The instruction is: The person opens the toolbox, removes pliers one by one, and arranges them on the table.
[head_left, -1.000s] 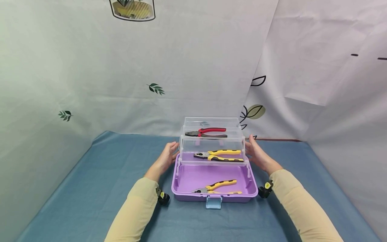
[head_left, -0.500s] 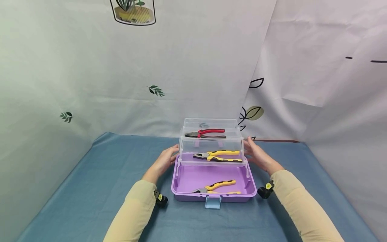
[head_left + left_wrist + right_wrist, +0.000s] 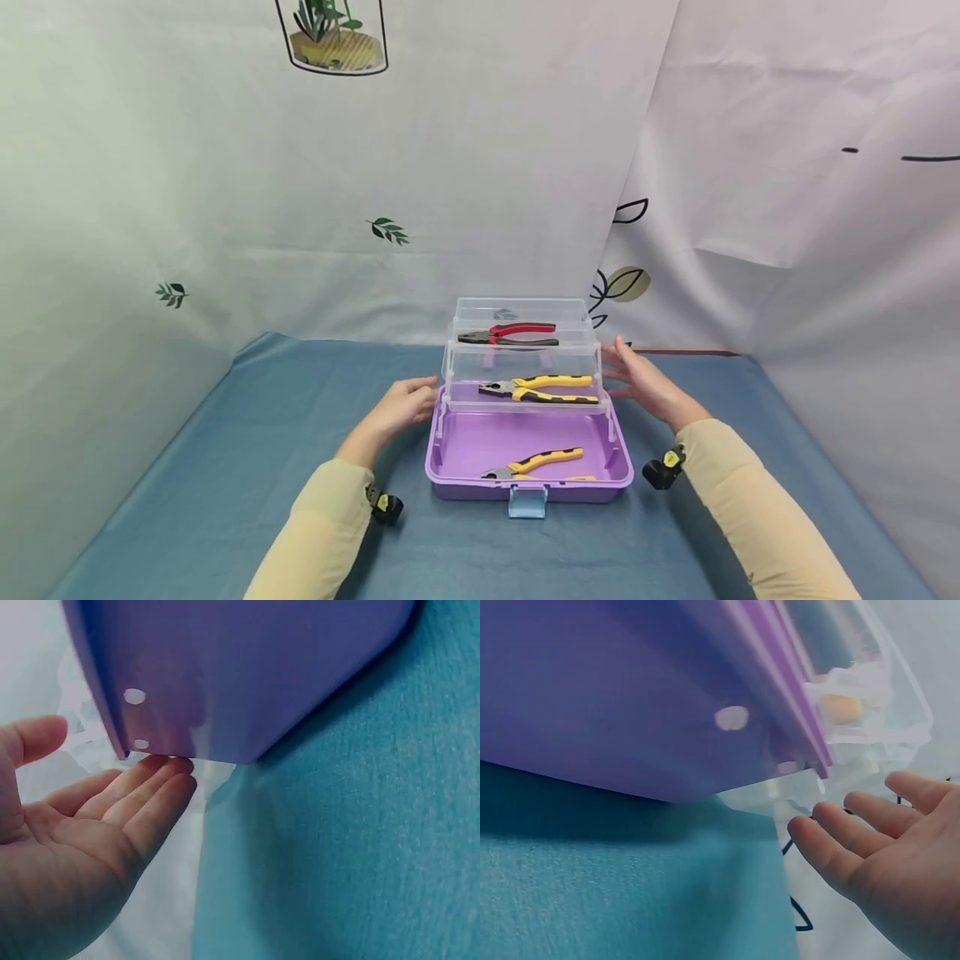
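A purple toolbox (image 3: 480,492) stands with its stepped clear trays (image 3: 461,408) raised at the back. Red-and-black combination pliers (image 3: 525,328) lie on the upper tray, and yellow-and-black pliers (image 3: 551,381) on the lower one. Another yellow-handled pair of pliers (image 3: 555,457) rests in the purple base, partly hidden by the front rim. Beside the box's left rear corner is my left hand (image 3: 397,408), fingers extended; in the left wrist view its fingertips (image 3: 184,780) are at the box's edge, contact unclear. My right hand (image 3: 645,385) is at the right rear side, fingers spread, gripping nothing.
A light-blue latch (image 3: 527,502) hangs down at the box's front. Blue cloth (image 3: 300,467) covers the table around it. Behind hangs a pale printed curtain (image 3: 487,167), close to the trays' back.
My left hand has drawn a little left and down from the box's side. My right hand stays nearly in place. The whole head view has shifted slightly; the pliers lie as before.
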Motion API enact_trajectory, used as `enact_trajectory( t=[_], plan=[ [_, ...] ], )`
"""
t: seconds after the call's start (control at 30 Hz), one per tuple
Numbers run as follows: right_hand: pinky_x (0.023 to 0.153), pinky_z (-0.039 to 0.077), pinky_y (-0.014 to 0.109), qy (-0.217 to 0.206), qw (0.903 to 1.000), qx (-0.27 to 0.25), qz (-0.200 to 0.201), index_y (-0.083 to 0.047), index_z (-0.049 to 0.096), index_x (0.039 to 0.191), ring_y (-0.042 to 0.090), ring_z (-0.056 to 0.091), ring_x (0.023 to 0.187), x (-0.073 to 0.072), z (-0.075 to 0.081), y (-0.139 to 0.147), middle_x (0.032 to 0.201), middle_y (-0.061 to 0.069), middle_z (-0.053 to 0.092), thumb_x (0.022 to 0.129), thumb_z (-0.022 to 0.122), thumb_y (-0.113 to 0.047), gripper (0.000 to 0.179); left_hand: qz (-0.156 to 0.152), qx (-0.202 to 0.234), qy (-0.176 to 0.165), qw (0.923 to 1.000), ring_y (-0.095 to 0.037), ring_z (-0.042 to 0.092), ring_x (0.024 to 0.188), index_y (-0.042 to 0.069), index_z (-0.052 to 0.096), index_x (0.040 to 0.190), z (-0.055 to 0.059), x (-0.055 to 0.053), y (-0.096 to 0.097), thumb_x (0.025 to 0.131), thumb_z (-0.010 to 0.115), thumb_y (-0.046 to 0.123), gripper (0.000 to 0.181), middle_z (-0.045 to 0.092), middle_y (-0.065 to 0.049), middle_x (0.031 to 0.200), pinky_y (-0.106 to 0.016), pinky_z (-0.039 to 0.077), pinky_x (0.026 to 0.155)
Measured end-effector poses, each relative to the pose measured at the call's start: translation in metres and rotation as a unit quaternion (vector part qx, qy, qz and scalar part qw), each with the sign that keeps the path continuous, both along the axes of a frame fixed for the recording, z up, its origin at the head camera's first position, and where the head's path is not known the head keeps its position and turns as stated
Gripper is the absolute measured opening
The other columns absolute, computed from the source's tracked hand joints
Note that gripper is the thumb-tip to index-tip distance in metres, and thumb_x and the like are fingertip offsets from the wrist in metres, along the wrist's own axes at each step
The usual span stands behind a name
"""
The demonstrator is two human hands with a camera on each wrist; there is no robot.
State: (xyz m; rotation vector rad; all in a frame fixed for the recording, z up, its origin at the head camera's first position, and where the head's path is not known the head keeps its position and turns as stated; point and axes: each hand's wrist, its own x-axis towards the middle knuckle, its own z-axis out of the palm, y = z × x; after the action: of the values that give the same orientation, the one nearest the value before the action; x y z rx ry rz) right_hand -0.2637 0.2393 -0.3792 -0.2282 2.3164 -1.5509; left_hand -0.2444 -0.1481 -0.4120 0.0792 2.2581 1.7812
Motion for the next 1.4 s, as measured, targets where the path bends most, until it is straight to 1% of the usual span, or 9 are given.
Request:
enact_trajectory(
  t=[0.1, 0.2, 0.3, 0.43, 0.63, 0.83, 1.0, 1.2, 1.4],
  plan=[
    [0.109, 0.028, 0.063, -0.003, 1.0, 0.0, -0.008, -0.009, 0.009, 0.153, 0.044, 0.021, 0.141, 0.0, 0.002, 0.0, 0.157, 0.021, 0.015, 0.088, 0.011, -0.074, 0.092, -0.015, -0.014, 0.006, 0.9998, -0.036, 0.058, 0.116, -0.009, 0.04, 0.138, -0.002, 0.004, -0.005, 0.089, 0.051, 0.013, 0.055, 0.049, -0.029, 0.135, -0.037, 0.053, 0.093],
    [0.109, 0.028, 0.062, 0.0, 0.9999, 0.002, -0.012, -0.008, 0.01, 0.153, 0.043, 0.022, 0.141, 0.0, 0.004, 0.001, 0.157, 0.02, 0.017, 0.089, 0.013, -0.074, 0.092, -0.044, -0.023, 0.012, 0.9987, -0.034, 0.059, 0.115, -0.011, 0.041, 0.136, -0.001, 0.009, -0.008, 0.089, 0.057, 0.013, 0.055, 0.05, -0.03, 0.134, -0.037, 0.054, 0.09],
    [0.108, 0.031, 0.061, 0.019, 0.9995, 0.018, -0.016, -0.005, 0.013, 0.152, 0.042, 0.025, 0.14, 0.0, 0.006, 0.003, 0.155, 0.021, 0.021, 0.092, 0.019, -0.069, 0.088, -0.066, -0.02, 0.013, 0.9976, -0.034, 0.06, 0.114, -0.014, 0.04, 0.135, 0.001, 0.015, -0.008, 0.088, 0.063, 0.01, 0.058, 0.051, -0.031, 0.131, -0.037, 0.055, 0.089],
    [0.105, 0.038, 0.057, 0.06, 0.9952, 0.066, -0.041, -0.004, 0.022, 0.15, 0.041, 0.033, 0.137, 0.001, 0.009, 0.003, 0.153, 0.021, 0.027, 0.096, 0.034, -0.058, 0.077, -0.055, -0.034, 0.022, 0.9976, -0.032, 0.065, 0.105, -0.018, 0.042, 0.131, 0.002, 0.021, -0.003, 0.083, 0.067, 0.005, 0.059, 0.058, -0.033, 0.121, -0.037, 0.057, 0.084],
    [0.105, 0.038, 0.058, 0.143, 0.9772, 0.149, -0.049, -0.002, 0.036, 0.144, 0.042, 0.038, 0.133, 0.004, 0.016, -0.005, 0.147, 0.023, 0.038, 0.096, 0.046, -0.048, 0.067, -0.03, -0.081, 0.049, 0.9951, -0.026, 0.07, 0.086, -0.019, 0.052, 0.121, -0.003, 0.026, 0.003, 0.079, 0.068, 0.002, 0.05, 0.067, -0.029, 0.104, -0.034, 0.059, 0.073],
    [0.099, 0.045, 0.055, 0.213, 0.9546, 0.203, -0.046, -0.002, 0.044, 0.139, 0.04, 0.05, 0.123, 0.002, 0.027, -0.011, 0.139, 0.022, 0.048, 0.094, 0.051, -0.048, 0.065, -0.032, -0.077, 0.057, 0.9949, -0.029, 0.07, 0.088, -0.018, 0.052, 0.122, -0.005, 0.027, 0.005, 0.081, 0.066, 0.002, 0.048, 0.066, -0.029, 0.108, -0.034, 0.06, 0.071],
    [0.092, 0.05, 0.053, 0.254, 0.9357, 0.243, -0.025, -0.003, 0.049, 0.136, 0.041, 0.056, 0.115, 0.001, 0.036, -0.021, 0.137, 0.021, 0.051, 0.095, 0.055, -0.038, 0.055, -0.027, -0.072, 0.058, 0.9954, -0.029, 0.07, 0.089, -0.019, 0.051, 0.123, -0.004, 0.028, 0.006, 0.083, 0.064, 0.002, 0.047, 0.065, -0.03, 0.109, -0.033, 0.06, 0.07],
    [0.101, 0.042, 0.056, 0.283, 0.9164, 0.282, 0.025, -0.002, 0.051, 0.134, 0.041, 0.047, 0.125, -0.001, 0.044, -0.035, 0.136, 0.021, 0.052, 0.095, 0.056, -0.027, 0.047, -0.024, -0.065, 0.06, 0.9958, -0.033, 0.069, 0.093, -0.019, 0.05, 0.124, -0.006, 0.029, 0.006, 0.085, 0.063, 0.001, 0.046, 0.063, -0.032, 0.111, -0.034, 0.06, 0.07],
    [0.104, 0.04, 0.055, 0.278, 0.9078, 0.309, 0.058, -0.002, 0.049, 0.136, 0.039, 0.044, 0.129, -0.006, 0.045, -0.05, 0.137, 0.02, 0.051, 0.096, 0.055, -0.024, 0.046, -0.007, -0.065, 0.055, 0.9964, -0.033, 0.069, 0.095, -0.017, 0.05, 0.125, -0.009, 0.029, 0.006, 0.084, 0.064, 0.002, 0.047, 0.063, -0.031, 0.113, -0.034, 0.06, 0.07]
  ],
)
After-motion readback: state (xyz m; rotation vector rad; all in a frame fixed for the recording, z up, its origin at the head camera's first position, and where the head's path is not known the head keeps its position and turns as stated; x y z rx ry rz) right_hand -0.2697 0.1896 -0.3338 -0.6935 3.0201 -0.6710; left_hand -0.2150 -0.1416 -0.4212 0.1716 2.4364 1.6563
